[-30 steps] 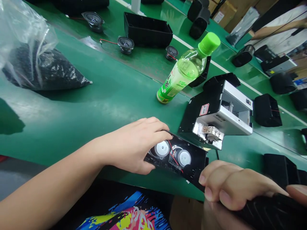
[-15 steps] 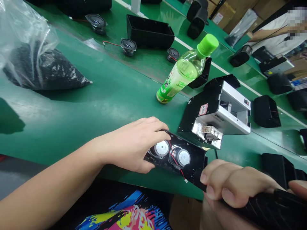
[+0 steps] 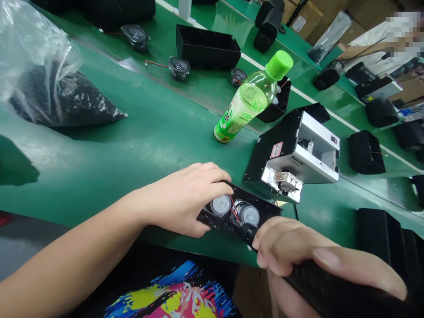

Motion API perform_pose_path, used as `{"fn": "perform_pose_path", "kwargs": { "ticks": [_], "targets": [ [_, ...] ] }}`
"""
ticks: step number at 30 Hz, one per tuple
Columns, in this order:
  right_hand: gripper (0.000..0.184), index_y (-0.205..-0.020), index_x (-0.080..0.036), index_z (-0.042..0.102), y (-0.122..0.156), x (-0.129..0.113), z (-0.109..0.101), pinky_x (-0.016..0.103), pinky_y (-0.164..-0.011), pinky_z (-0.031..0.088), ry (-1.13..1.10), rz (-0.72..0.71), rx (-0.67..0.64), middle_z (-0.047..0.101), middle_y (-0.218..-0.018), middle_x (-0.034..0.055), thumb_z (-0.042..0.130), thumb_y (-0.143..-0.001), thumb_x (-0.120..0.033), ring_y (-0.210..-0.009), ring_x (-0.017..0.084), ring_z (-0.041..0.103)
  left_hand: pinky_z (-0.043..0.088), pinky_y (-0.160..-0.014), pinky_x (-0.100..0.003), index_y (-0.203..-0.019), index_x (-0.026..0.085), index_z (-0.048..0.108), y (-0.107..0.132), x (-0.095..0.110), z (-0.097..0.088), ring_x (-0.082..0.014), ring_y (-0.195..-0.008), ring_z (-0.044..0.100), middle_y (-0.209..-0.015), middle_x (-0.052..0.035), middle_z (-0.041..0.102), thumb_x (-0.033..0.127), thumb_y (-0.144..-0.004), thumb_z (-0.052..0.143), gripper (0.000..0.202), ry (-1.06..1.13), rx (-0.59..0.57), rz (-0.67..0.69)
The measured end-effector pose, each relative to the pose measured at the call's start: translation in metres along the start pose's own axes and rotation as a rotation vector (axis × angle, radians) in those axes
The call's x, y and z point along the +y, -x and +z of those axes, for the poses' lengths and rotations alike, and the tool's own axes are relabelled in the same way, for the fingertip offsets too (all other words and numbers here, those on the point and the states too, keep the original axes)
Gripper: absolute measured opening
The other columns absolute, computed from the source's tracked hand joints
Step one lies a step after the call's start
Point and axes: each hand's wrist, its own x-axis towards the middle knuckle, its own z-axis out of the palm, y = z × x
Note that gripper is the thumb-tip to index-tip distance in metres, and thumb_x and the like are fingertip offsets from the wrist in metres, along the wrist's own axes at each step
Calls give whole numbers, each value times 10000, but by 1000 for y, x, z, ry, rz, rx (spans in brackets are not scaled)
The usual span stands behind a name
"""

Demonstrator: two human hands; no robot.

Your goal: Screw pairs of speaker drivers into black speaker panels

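Black speaker panel [image 3: 265,210] sits on the green counter [image 3: 132,168], the left hand [image 3: 182,198] holding it with fingers curved over its edge. The right hand [image 3: 291,251] grips a black casing [image 3: 347,287], fingers wrapped tight, knuckles against the panel

This is a factory room. A long green surface [image 3: 132,145] holds small speakers [image 3: 179,68] and black speaker boxes [image 3: 208,47], with many more set out along the line. Another person [image 3: 374,55] stands farther along, and brown cardboard boxes [image 3: 306,15] sit behind.
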Motion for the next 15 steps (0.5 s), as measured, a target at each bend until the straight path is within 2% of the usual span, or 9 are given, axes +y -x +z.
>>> {"fn": "perform_pose_path", "kwargs": {
  "ticks": [1,3,5,9,12,15],
  "targets": [
    [364,-1330,-400,797,2,3,6,463,-713,674,-50,-75,72,747,-779,-5,614,-1103,-181,-668,229,749,519,-1223,-553,-1414,218,672,0,1,0,-385,-1406,622,-1570,-137,650,257,-734,879,713,-1,-1,-1],
    [302,-1303,-344,824,4,9,16,427,-626,644,-144,-168,201,701,-717,-13,625,-1109,-225,-574,200,687,519,-1218,-545,-1412,219,675,0,2,-1,-384,-1402,623,-1568,-136,653,262,-742,873,700,-6,-9,-5],
    [256,-1229,-317,856,3,12,22,412,-599,629,-189,-170,211,702,-687,1,625,-1124,-285,-561,199,674,519,-1216,-534,-1409,222,678,0,3,-2,-383,-1398,628,-1566,-138,654,266,-748,870,690,-9,-17,-10],
    [262,-1219,-343,855,3,14,23,445,-663,654,-185,-114,165,750,-725,29,610,-1143,-292,-627,227,726,510,-1239,-550,-1415,209,682,1,5,-5,-394,-1415,627,-1572,-156,645,304,-746,895,708,-15,-35,-10],
    [254,-1185,-306,845,9,23,22,443,-651,660,-200,-168,203,755,-727,41,606,-1121,-248,-624,236,729,509,-1252,-577,-1439,206,673,2,5,-6,-408,-1443,616,-1595,-166,634,351,-738,934,763,-15,-50,-20],
    [247,-1209,-282,829,15,38,27,424,-601,653,-206,-266,236,747,-722,45,599,-1121,-295,-600,239,720,511,-1267,-597,-1446,218,672,2,6,-7,-423,-1479,602,-1629,-172,621,358,-712,973,805,-10,-61,-37]
  ]
}}
